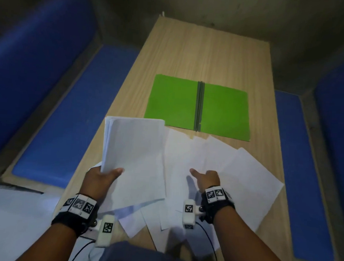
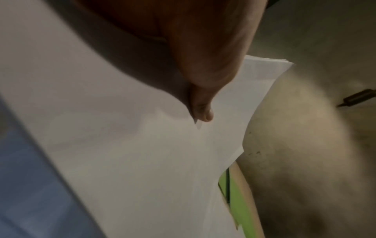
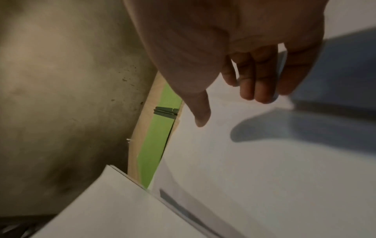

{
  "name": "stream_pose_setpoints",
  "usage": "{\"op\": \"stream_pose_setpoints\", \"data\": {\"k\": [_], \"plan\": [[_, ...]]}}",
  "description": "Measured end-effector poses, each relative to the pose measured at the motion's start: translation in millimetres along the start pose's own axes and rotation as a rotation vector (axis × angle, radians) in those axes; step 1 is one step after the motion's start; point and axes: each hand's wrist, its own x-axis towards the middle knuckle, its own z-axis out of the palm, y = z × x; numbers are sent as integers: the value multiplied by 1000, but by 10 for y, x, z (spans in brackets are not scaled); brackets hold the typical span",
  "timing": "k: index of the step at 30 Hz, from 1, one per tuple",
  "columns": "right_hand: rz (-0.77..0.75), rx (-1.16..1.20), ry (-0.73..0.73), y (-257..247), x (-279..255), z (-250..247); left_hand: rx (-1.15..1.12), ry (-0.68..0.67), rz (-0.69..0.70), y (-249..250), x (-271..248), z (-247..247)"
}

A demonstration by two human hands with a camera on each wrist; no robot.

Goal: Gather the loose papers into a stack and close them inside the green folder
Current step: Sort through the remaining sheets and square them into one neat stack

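Head view is showing the left hand [image 1: 104, 176] gripping a gathered stack [image 1: 134, 158], thumb on top, lifting it off the table [image 1: 199, 53], probably to leave room for adding sheets. The right hand [image 1: 208, 179], fingers relaxed and holding nothing, is hovering over loose papers [image 1: 234, 171]. Beyond them the green folder [image 1: 174, 103] is lying open, awaiting the stack.

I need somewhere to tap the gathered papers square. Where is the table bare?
Bare wood lies beyond the open green folder, up to the table's far edge. The near half is crowded with loose sheets, with the held stack over its left part.
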Motion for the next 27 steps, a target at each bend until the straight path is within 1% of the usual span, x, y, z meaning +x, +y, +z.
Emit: {"op": "stream_pose_setpoints", "data": {"k": [1, 5, 8, 11, 13, 14, 16, 18, 19, 21, 22, 24, 27], "plan": [[-7, 12, 5, -28, -39, 58, 17, 2, -12, -36, -2, -12], [-21, 79, -83, -73, -181, 236, 52, -60, -53, -144, -60, 46], [-66, 117, -68, -42, -187, 234, 30, -81, -63, -132, -106, 53], [-51, 167, 0, -5, -189, -77, 15, -60, -62, -87, -94, -45], [-31, 251, 89, 75, -183, -447, -2, -36, -73, -68, -67, -135], [-15, 257, 156, 132, -202, -653, 1, -19, -80, -82, -51, -186], [43, 222, 294, 280, -227, -1054, 23, 12, -90, -108, -26, -268], [110, 186, 369, 516, -124, -1364, 32, 24, -92, -135, -9, -312], [161, 153, 376, 612, -86, -1464, 31, 27, -94, -143, -3, -320], [236, 116, 392, 889, 128, -1578, 40, 31, -100, -152, -8, -316], [267, 92, 395, 1127, 331, -1617, 44, 28, -100, -156, -23, -305], [299, 13, 417, 1363, 546, -1603, 38, 26, -102, -157, -46, -265], [325, 30, 495, 1113, 272, -1426, 37, 2, -112, -146, -84, -190]]}}
